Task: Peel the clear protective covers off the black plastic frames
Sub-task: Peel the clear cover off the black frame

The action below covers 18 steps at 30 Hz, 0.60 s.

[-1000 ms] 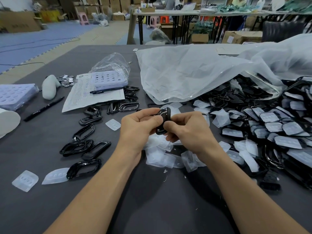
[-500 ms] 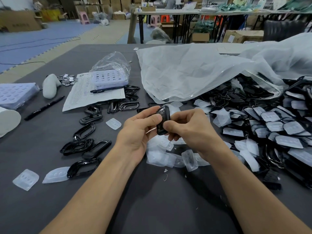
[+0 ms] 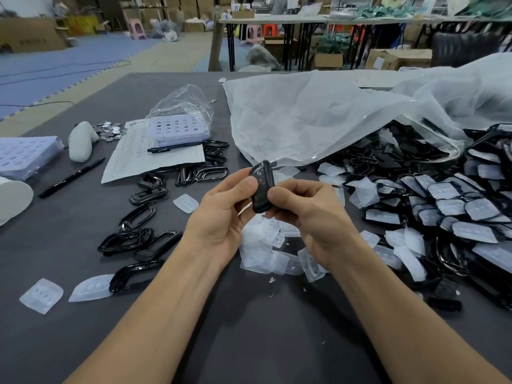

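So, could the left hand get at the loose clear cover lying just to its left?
Probably yes: the clear cover lies close beside the left hand, nothing between them; but that hand pinches the black frame now.

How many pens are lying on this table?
2. One pen lies across the printed sheet, just before the purple tray; the other pen lies on the grey table left of that sheet. More could be hidden under the big plastic bag.
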{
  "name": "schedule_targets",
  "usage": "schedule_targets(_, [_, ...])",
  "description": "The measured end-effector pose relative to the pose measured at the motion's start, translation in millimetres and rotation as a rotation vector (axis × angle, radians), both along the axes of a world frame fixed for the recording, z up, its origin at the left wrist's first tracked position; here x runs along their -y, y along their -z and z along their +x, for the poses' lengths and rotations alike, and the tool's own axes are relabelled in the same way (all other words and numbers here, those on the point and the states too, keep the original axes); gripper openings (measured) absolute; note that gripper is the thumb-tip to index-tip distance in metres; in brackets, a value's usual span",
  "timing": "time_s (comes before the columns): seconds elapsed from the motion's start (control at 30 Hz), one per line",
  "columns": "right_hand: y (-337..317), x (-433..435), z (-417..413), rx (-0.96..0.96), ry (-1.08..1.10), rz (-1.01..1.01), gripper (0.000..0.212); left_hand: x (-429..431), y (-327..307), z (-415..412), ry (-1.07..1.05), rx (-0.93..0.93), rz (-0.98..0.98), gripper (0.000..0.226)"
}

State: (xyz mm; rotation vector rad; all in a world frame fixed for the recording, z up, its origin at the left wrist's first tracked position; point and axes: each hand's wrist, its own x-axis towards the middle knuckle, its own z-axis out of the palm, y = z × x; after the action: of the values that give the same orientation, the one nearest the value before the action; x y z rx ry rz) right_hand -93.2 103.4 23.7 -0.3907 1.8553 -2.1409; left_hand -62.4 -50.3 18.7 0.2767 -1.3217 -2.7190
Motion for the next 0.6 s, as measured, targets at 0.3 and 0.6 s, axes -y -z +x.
schedule_targets(0.3, [4,-2,2,-0.451,0.297,0.551,0.011,-15,16,-2,-0.198,0.067,-0.624,0.023])
schedule_targets(0.6, [-3,-2,3,-0.441,0.237,0.424,0.005,4,4,-3,0.071,0.025,-0.099,0.034])
